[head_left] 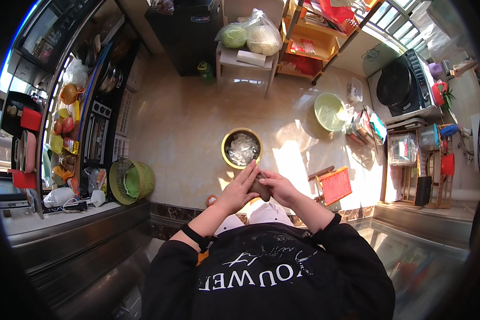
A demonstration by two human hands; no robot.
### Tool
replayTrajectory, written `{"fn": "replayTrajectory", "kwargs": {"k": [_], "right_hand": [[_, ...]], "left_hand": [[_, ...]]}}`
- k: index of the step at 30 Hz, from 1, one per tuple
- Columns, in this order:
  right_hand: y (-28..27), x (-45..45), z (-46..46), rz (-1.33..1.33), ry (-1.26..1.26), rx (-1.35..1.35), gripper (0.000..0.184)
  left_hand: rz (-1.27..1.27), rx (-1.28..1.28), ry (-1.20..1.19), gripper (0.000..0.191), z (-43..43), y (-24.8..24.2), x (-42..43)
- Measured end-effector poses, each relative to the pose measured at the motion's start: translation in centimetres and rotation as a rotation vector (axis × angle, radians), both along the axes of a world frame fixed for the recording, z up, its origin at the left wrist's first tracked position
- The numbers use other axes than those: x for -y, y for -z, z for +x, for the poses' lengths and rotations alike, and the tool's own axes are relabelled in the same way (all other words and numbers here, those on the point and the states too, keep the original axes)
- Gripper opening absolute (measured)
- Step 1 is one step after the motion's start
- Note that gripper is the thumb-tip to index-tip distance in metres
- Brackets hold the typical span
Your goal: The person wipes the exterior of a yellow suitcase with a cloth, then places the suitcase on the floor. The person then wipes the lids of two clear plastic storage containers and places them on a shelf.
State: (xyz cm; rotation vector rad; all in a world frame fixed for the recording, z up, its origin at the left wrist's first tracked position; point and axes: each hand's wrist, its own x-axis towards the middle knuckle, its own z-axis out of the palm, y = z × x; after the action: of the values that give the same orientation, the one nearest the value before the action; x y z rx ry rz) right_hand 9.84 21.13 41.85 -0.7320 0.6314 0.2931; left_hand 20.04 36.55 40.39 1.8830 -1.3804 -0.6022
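Observation:
Both of my hands meet in front of my body around a brown, elongated object (261,187) whose kind I cannot tell. My right hand (281,187) grips it from the right, with the fingers bent over its top. My left hand (240,188) lies against its left side with the fingers straight and close together. Just beyond my fingertips a round bin with a yellow rim (225,141) stands on the floor, lined with crumpled clear plastic (243,149).
A pale green basin (330,113) and a small red woven stool (336,186) are on the right. At the left stands a green slatted basket (118,182). A chair (244,60) bearing bagged vegetables (263,38) is ahead, beside a wheeled rack (319,40).

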Motion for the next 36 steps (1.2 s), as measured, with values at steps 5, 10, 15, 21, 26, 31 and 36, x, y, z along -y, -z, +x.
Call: {"fn": "replayTrajectory", "kwargs": {"k": [5, 10, 15, 21, 26, 31, 36], "right_hand": [[1.6, 3.5, -0.9, -0.147, -0.075, 0.021, 0.039], [4.3, 8.1, -2.6, -0.791, 0.044, -0.083, 0.041], [8.5, 12.8, -9.3, -1.16, 0.086, -0.482, 0.042], [14.1, 17.9, -17.5, -1.302, 0.249, -0.763, 0.039], [18.7, 26.8, -21.8, -1.184, 0.183, -0.78, 0.034], [19.5, 36.4, -22.7, -0.905, 0.315, -0.807, 0.032], [18.8, 41.2, -21.8, -1.136, 0.265, -0.789, 0.033]], "left_hand": [[0.273, -0.149, 0.119, 0.083, 2.8, 2.0, 2.6], [0.679, 0.025, -0.043, 0.058, 9.4, 8.1, 1.0], [0.797, -0.139, -0.218, 0.051, 12.9, 12.9, -2.9], [0.958, -0.379, -0.031, 0.045, 9.8, 14.3, -1.5], [0.838, -0.407, -0.273, 0.041, 7.7, 16.3, 7.9], [0.833, -0.47, -0.273, 0.036, 5.7, 15.6, 18.5], [0.859, -0.427, 0.021, 0.04, 2.3, 12.4, 25.5]]}}
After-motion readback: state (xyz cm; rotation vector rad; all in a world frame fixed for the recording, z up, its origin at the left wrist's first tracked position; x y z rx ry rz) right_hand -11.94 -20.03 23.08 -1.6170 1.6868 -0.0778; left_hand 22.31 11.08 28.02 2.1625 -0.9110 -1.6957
